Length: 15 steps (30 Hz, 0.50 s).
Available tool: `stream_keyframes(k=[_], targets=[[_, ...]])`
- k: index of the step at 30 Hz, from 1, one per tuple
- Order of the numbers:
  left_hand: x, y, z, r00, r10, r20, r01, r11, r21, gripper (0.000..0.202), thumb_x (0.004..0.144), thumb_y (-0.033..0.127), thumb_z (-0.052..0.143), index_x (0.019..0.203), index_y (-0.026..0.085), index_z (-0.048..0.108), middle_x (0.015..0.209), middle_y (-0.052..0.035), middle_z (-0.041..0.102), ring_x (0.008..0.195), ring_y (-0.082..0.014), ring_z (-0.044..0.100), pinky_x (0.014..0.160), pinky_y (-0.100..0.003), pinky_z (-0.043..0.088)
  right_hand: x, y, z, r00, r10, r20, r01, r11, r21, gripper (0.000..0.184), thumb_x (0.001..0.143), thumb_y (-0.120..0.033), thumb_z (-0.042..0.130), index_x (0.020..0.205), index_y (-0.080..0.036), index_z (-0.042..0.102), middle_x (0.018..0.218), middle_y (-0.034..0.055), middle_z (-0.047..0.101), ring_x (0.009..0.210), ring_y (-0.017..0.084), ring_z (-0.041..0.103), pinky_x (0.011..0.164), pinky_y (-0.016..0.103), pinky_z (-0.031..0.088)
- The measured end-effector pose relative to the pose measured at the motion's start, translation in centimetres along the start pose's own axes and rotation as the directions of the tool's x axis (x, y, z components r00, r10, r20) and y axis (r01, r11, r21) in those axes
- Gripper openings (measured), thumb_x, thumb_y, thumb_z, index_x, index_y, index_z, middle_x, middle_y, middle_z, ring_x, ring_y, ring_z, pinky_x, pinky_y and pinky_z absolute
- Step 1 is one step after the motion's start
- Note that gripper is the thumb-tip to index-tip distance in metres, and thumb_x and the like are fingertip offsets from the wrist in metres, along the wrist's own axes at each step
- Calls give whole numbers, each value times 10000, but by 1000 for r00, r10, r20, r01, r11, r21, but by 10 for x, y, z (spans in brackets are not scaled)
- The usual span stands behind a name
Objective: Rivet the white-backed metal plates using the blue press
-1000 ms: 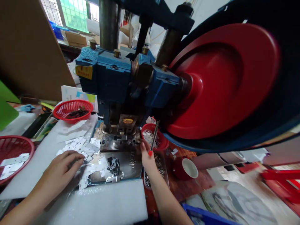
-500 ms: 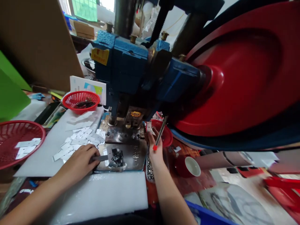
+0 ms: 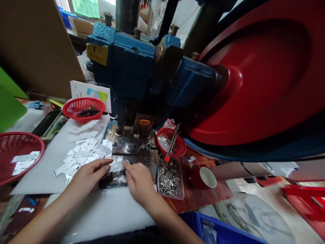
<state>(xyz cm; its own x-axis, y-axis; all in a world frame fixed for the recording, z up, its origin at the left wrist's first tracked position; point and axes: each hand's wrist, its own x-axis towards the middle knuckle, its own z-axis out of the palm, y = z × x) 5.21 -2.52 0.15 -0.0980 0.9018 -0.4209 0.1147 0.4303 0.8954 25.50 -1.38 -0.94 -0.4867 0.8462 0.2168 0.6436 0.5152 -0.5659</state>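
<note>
My left hand (image 3: 88,174) pinches one end of a small silver metal strip (image 3: 116,166) over the steel plate (image 3: 152,159) in front of the blue punch press (image 3: 132,74). My right hand (image 3: 138,181) meets the strip's other end with closed fingertips. A loose pile of the same strips (image 3: 83,154) lies just left of my left hand on white foam (image 3: 38,173). To the right of my right hand stands a clear tray of small metal pieces (image 3: 169,176), with a red-tipped rod (image 3: 170,145) leaning over it.
A big red flywheel (image 3: 254,81) fills the right. Red baskets stand at far left (image 3: 17,152), behind the strips (image 3: 82,108) and beside the press (image 3: 177,144). A red cup (image 3: 204,178) sits right of the tray; a blue bin (image 3: 218,230) is at the bottom.
My right hand has let go of the red-tipped rod near the press and come down left to the strip. My left hand has lifted a strip toward the plate.
</note>
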Motion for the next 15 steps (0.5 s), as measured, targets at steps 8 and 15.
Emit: stream_keyframes(k=[8, 15], targets=[[-7, 13, 1, 996, -41, -77, 36, 997, -67, 486, 597, 458, 719, 992, 177, 697, 758, -40, 712, 713, -193, 655, 692, -302, 525, -15, -8, 0, 981, -175, 87, 172, 984, 45, 274, 914, -226, 451, 1136, -255, 607, 876, 19, 679, 801, 161, 551, 751, 304, 365], [-6, 12, 1, 998, -11, -67, 6, 998, -66, 443, 603, 448, 720, 966, 195, 709, 775, -41, 716, 717, -197, 647, 702, -318, 531, -8, -8, 0, 999, 28, -18, -24, 980, 199, 205, 917, -264, 494, 1052, -251, 649, 908, 21, 697, 827, 159, 594, 769, 275, 416]])
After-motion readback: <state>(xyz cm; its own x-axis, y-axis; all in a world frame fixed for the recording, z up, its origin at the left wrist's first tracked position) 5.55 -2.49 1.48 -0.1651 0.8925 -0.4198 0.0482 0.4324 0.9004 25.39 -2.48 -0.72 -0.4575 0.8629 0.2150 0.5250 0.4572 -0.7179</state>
